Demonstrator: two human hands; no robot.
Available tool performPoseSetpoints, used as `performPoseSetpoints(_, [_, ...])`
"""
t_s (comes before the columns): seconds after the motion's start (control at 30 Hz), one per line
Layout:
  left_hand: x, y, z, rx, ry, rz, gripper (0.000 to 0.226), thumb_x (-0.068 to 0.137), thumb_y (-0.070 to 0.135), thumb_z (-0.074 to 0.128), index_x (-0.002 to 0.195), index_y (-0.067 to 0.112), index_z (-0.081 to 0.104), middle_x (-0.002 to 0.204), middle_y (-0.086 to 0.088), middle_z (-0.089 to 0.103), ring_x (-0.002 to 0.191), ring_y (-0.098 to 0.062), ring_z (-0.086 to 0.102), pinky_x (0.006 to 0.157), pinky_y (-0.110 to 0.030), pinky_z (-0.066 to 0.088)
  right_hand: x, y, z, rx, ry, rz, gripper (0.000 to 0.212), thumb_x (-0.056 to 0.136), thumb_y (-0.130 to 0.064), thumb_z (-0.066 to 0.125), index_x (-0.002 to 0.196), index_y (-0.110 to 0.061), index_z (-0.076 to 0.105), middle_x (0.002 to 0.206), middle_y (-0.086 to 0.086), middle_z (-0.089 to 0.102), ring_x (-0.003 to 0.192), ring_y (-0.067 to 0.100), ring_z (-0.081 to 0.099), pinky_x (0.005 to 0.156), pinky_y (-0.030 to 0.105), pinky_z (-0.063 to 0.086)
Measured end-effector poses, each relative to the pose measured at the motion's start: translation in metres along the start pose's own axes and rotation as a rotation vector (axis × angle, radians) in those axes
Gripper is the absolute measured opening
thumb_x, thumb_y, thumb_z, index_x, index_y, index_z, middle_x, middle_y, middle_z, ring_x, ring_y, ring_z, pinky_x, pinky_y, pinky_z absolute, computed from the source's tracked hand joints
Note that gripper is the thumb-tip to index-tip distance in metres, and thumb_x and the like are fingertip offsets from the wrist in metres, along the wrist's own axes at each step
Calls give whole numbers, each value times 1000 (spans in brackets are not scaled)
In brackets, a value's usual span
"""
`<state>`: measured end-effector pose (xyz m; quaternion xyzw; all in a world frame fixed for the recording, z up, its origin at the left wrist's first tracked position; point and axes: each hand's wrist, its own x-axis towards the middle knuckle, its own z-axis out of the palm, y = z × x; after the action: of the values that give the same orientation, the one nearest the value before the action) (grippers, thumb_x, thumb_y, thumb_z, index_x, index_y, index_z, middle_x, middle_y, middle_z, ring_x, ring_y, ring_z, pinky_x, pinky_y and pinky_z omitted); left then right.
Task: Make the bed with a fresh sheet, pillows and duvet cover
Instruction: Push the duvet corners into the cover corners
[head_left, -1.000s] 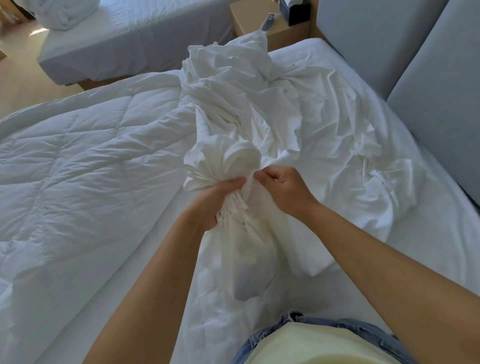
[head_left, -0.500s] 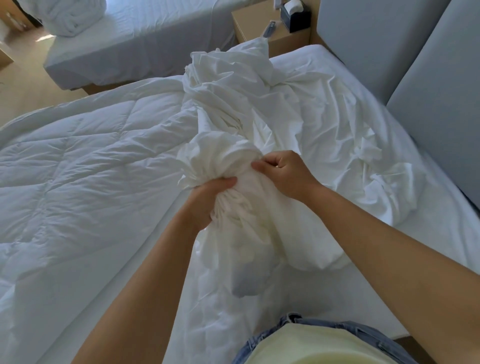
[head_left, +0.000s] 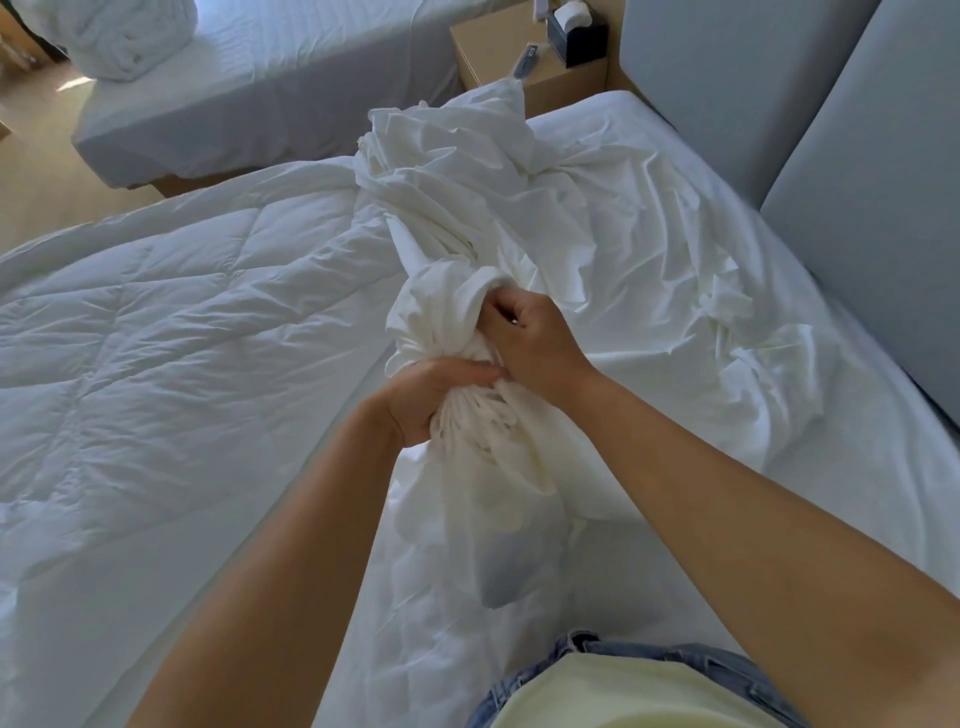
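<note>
A crumpled white duvet cover lies over the head half of the bed, bunched into a thick rope in front of me. My left hand grips the gathered folds from below. Just above it, my right hand curls into the same bunch of cover. A loose end of the fabric hangs down below both hands. The quilted white duvet is spread over the left part of the bed. The mattress with its white sheet shows at the right.
Grey padded headboard panels stand along the right. A wooden nightstand with a black tissue box and a remote sits at the far corner. A second bed with a bundled white duvet on it stands beyond, across bare wooden floor.
My right hand has moved up along the bunched cover and dug in above my left hand. More fabric is gathered between the hands. The view has shifted slightly.
</note>
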<state>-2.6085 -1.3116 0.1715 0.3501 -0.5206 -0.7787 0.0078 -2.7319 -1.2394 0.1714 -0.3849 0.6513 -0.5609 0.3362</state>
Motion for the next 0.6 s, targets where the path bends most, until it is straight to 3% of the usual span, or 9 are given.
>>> performPoseSetpoints(0.07, [-3, -1, -3, -49, 28, 49, 32, 73, 18, 67, 102, 7, 70, 98, -13, 70, 91, -28, 68, 75, -37, 57, -9, 16, -10, -45, -101, 112, 34, 91, -38, 58, 71, -11, 53, 65, -6, 49, 57, 4, 45, 56, 18, 39])
performPoseSetpoints(0.17, [-3, 1, -10, -26, 180, 112, 46, 67, 23, 74, 110, 9, 65, 106, -10, 71, 102, -27, 67, 82, -40, 55, -24, 40, -25, -166, -167, 236, 35, 94, -36, 55, 80, -4, 59, 75, 0, 55, 69, 9, 50, 66, 20, 40])
performPoseSetpoints(0.23, [-2, -2, -5, -55, 158, 96, 49, 67, 21, 73, 113, 7, 62, 103, -10, 72, 97, -26, 69, 78, -40, 56, -23, 34, -28, -160, -71, 169, 31, 96, -26, 53, 75, -5, 59, 68, -2, 54, 63, 6, 49, 59, 15, 38])
performPoseSetpoints(0.33, [1, -14, 14, -3, 113, -101, 51, 61, 25, 76, 108, 12, 60, 86, -6, 74, 82, -23, 72, 66, -36, 57, -10, 5, -25, -210, 125, -89, 36, 95, -13, 52, 61, -13, 44, 55, -9, 38, 49, -2, 40, 50, 12, 31])
performPoseSetpoints(0.4, [3, -19, 22, 109, 69, -216, 58, 56, 28, 81, 108, 18, 59, 87, -3, 75, 84, -22, 72, 66, -36, 58, -7, -4, -17, -262, 98, -144, 31, 95, -11, 52, 65, -8, 44, 58, -8, 38, 53, 2, 39, 53, 14, 31])
performPoseSetpoints(0.47, [5, -17, 18, 193, 46, -241, 60, 54, 28, 83, 108, 20, 60, 90, -2, 75, 85, -21, 72, 65, -35, 58, -11, 1, -12, -210, 48, -81, 28, 96, -14, 51, 70, -4, 47, 59, -5, 40, 55, 5, 36, 55, 17, 31])
performPoseSetpoints(0.53, [5, -18, 13, 168, 68, -217, 52, 57, 24, 81, 105, 17, 64, 89, -4, 75, 83, -21, 72, 64, -34, 58, -18, 16, -17, -133, 28, 27, 22, 97, -21, 51, 83, -5, 55, 74, -2, 50, 65, 5, 45, 63, 18, 37])
performPoseSetpoints(0.6, [6, -24, 8, 56, 127, -139, 40, 66, 17, 77, 104, 13, 65, 82, -3, 75, 77, -19, 72, 59, -32, 58, -31, 44, -25, -165, 47, 143, 26, 96, -30, 53, 112, -10, 56, 107, 1, 53, 96, 8, 51, 87, 20, 40])
